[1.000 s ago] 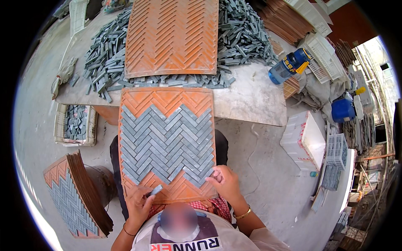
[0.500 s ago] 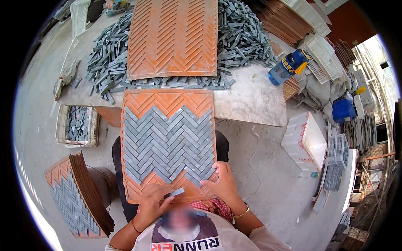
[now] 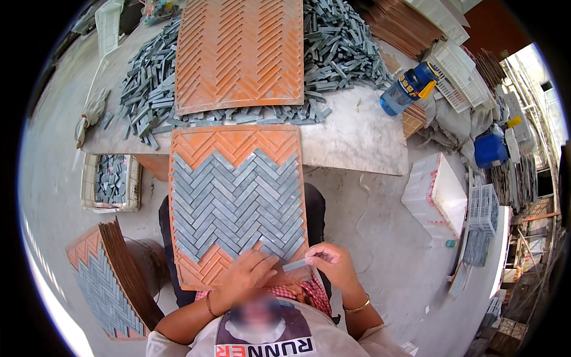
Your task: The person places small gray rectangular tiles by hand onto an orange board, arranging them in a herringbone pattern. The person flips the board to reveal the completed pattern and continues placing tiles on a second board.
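Note:
An orange tray (image 3: 208, 266) with slanted ridges lies on my lap, its far edge at the table. Thin grey stone strips (image 3: 238, 205) fill its middle in a herringbone pattern, with bare orange at the far and near ends. My right hand (image 3: 334, 265) pinches one loose grey stone strip (image 3: 295, 265) between thumb and fingertips, just over the tray's near right corner. Beside the strip's other end, my left hand (image 3: 250, 275) rests over the near edge of the pattern, fingers stretched out and holding nothing I can see.
A second orange tray (image 3: 241, 53), without strips, lies on heaped grey strips (image 3: 342, 53) on the table (image 3: 363, 140). A blue bottle (image 3: 407, 89) stands at right. On the floor are a crate of pieces (image 3: 89, 184), stacked trays (image 3: 107, 285) and a white box (image 3: 437, 196).
A grey strip was at my left hand; now my right hand holds one. My left hand has shifted right and forward onto the pattern's near edge. My right hand has moved right, off the strips.

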{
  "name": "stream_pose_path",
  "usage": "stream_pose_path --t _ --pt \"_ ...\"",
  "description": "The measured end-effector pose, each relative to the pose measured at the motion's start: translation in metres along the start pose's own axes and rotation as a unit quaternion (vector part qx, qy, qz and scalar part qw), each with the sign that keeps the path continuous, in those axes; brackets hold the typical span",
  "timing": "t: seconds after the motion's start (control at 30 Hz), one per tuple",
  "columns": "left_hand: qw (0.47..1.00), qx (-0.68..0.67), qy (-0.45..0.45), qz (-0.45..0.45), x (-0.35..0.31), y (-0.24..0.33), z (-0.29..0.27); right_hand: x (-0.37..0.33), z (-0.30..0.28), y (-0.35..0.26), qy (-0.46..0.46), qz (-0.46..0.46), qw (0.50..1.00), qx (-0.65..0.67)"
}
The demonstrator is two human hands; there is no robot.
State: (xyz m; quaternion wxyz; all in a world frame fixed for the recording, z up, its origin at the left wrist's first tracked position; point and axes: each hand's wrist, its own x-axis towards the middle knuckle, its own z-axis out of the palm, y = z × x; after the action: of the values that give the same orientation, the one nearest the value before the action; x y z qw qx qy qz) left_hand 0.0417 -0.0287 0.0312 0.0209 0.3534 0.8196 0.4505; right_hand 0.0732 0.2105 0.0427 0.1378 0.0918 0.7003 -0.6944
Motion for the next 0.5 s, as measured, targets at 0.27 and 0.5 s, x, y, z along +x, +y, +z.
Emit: stream_pose_path --t 0.27,0.5 --pt "0.99 0.095 -0.079 0.071 0.016 -0.012 0.004 0.016 -0.006 0.001 0.019 0.021 0.993 -0.116" --pt "0.991 0.087 -0.067 0.074 0.017 -0.022 0.017 0.018 0.01 0.004 0.083 -0.112 0.942 -0.306"
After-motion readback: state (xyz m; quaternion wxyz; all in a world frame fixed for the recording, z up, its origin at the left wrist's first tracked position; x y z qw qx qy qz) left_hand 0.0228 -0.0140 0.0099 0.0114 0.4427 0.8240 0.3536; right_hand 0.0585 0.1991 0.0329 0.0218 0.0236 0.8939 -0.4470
